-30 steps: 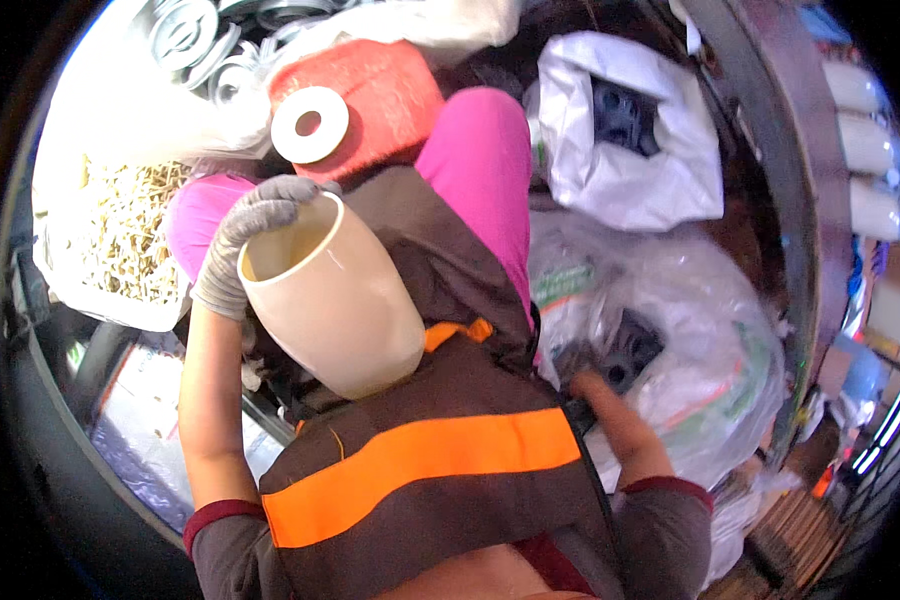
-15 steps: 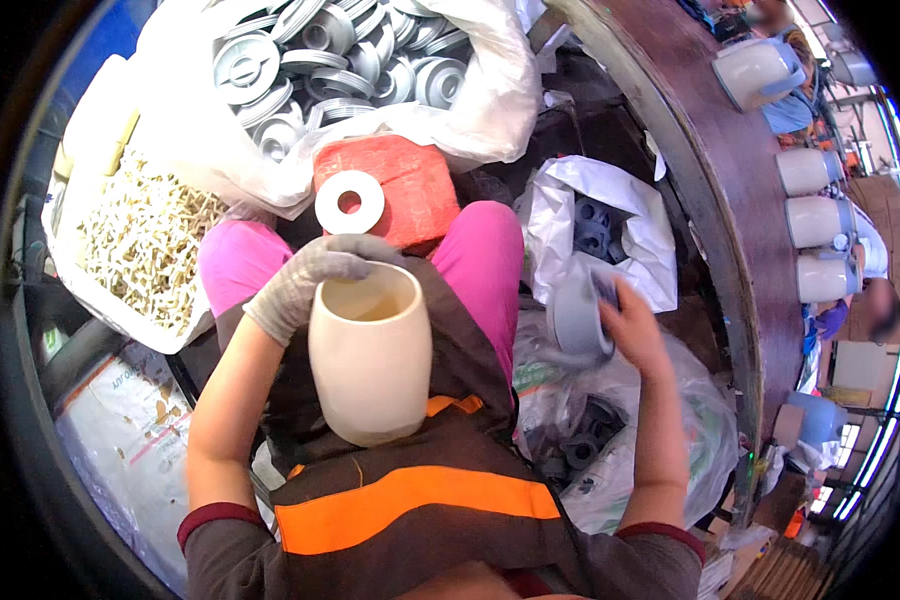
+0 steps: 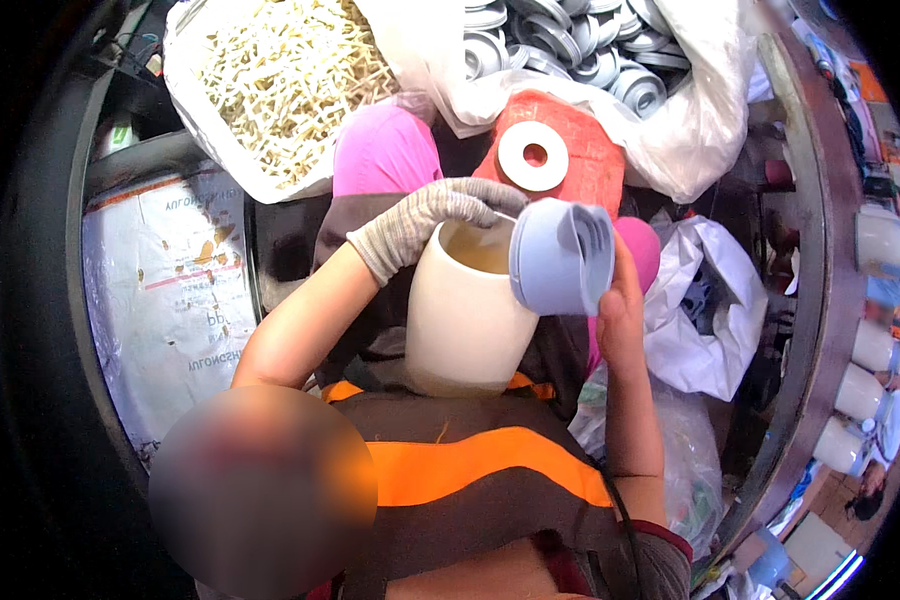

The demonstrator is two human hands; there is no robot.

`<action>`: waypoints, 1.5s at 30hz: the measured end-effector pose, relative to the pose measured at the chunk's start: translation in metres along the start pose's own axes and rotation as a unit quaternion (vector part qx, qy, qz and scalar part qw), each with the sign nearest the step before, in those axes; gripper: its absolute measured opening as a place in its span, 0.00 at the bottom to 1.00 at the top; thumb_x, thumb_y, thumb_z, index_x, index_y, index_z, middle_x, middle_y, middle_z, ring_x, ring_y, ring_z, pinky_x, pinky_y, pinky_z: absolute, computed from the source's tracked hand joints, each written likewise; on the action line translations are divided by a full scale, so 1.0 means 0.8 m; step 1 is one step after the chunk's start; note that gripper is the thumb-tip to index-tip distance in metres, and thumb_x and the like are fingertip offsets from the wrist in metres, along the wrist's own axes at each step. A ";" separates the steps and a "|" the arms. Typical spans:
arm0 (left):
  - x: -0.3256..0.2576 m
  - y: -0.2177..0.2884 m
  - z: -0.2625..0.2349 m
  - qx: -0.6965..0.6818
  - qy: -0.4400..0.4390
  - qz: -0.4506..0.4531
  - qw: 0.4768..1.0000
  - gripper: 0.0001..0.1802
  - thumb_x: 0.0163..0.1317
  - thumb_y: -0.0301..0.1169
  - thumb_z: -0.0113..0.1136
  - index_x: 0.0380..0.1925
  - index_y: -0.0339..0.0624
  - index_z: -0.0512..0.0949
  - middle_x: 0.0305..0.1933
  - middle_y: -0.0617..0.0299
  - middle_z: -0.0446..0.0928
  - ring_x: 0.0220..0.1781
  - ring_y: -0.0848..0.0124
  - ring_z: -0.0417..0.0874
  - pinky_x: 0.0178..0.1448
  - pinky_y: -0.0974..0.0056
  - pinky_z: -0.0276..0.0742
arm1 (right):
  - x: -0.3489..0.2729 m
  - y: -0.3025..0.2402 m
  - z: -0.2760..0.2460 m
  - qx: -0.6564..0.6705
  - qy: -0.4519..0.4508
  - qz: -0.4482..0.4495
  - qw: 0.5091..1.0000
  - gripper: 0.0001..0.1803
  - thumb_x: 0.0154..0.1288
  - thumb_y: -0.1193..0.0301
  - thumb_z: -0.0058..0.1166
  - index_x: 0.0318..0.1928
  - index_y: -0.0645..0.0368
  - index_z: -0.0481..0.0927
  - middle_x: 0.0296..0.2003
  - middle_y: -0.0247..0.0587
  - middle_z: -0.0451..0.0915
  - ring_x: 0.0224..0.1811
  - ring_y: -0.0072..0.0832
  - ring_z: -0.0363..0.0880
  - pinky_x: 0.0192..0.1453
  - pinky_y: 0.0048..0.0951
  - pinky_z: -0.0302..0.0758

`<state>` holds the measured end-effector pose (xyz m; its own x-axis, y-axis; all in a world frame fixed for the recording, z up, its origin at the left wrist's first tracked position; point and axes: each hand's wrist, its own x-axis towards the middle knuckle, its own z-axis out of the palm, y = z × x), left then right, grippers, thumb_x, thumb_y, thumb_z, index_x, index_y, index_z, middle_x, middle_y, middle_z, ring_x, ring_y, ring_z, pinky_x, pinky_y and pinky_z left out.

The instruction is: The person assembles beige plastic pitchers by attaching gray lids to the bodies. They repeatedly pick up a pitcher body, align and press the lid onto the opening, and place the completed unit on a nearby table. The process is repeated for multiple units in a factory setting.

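Cream plastic made up the tall round housing [image 3: 465,315] that stood upright in the person's lap, its open mouth facing up, resting against the brown and orange vest [image 3: 470,470]. At its far rim the left hand [image 3: 425,215], in a grey knitted glove, curled over the edge, the fingers closed on the rim and dipping just inside the opening. The right hand [image 3: 620,305], bare, held a pale blue-grey plastic cap [image 3: 560,258] tipped on its side, with the ribbed hollow of the cap turned to the right and its closed end touching the right side of the housing's rim. The fingers were wrapped round the near right side of the cap, firmly closed on it.

Just beyond the housing lay an orange-red sack [image 3: 570,150] with a white flat ring [image 3: 533,156] lying on top of it. Farther off, at the top right, a white bag held a heap of grey round discs [image 3: 570,45]. To the far left an open bag [image 3: 185,60] was filled with small cream-coloured pieces [image 3: 290,75]. On the right, near the knee in pink cloth [image 3: 385,150], sat a crumpled white plastic bag [image 3: 715,310]. Along the right edge a curved brown bench [image 3: 820,260] carried a row of white cylinders [image 3: 880,240].
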<state>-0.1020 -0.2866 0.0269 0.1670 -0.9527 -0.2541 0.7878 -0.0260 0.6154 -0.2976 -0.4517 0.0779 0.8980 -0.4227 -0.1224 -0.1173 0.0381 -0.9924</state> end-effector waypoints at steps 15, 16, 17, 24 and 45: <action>0.015 -0.009 0.023 -0.228 0.062 0.058 0.970 0.27 0.63 0.48 0.57 0.50 0.34 0.74 0.49 0.52 0.79 0.50 0.65 0.80 0.59 0.60 0.74 | 0.046 -0.043 -0.020 0.080 -0.002 0.106 0.991 0.20 0.66 0.66 0.53 0.54 0.63 0.75 0.25 0.26 0.71 0.18 0.11 0.59 0.20 0.15 0.55; 0.013 -0.003 0.031 -0.252 0.082 0.029 0.964 0.32 0.62 0.53 0.56 0.49 0.32 0.74 0.49 0.51 0.79 0.50 0.65 0.80 0.58 0.60 0.75 | 0.051 -0.041 -0.018 0.074 -0.009 0.119 0.990 0.19 0.66 0.66 0.53 0.54 0.63 0.75 0.25 0.25 0.70 0.18 0.10 0.59 0.20 0.15 0.55; 0.014 -0.007 0.023 -0.268 0.084 0.028 0.959 0.31 0.61 0.52 0.57 0.52 0.34 0.73 0.52 0.51 0.77 0.52 0.63 0.78 0.61 0.58 0.73 | 0.056 -0.040 -0.016 0.067 -0.016 0.132 0.989 0.19 0.66 0.66 0.53 0.54 0.63 0.76 0.24 0.25 0.70 0.18 0.10 0.58 0.20 0.15 0.54; 0.019 -0.011 0.012 -0.265 0.114 0.032 0.957 0.32 0.63 0.53 0.54 0.57 0.39 0.69 0.56 0.52 0.74 0.56 0.62 0.76 0.63 0.56 0.72 | 0.070 -0.027 -0.011 0.080 -0.023 0.140 0.987 0.19 0.67 0.65 0.54 0.53 0.62 0.76 0.23 0.22 0.70 0.17 0.09 0.57 0.19 0.14 0.52; -0.017 -0.025 0.007 0.093 -0.010 0.102 0.990 0.43 0.55 0.53 0.64 0.64 0.42 0.60 0.60 0.60 0.69 0.61 0.70 0.69 0.65 0.64 0.65 | 0.085 0.013 -0.021 -0.077 -0.107 -0.008 0.991 0.17 0.65 0.68 0.55 0.52 0.61 0.78 0.40 0.34 0.81 0.42 0.20 0.77 0.47 0.22 0.72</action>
<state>-0.1232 -0.2748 0.0222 0.2972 -0.9499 -0.0969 0.6160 0.1132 0.7796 -0.2447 -0.4957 0.0592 0.9679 -0.2195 -0.1228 -0.1501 -0.1123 -0.9823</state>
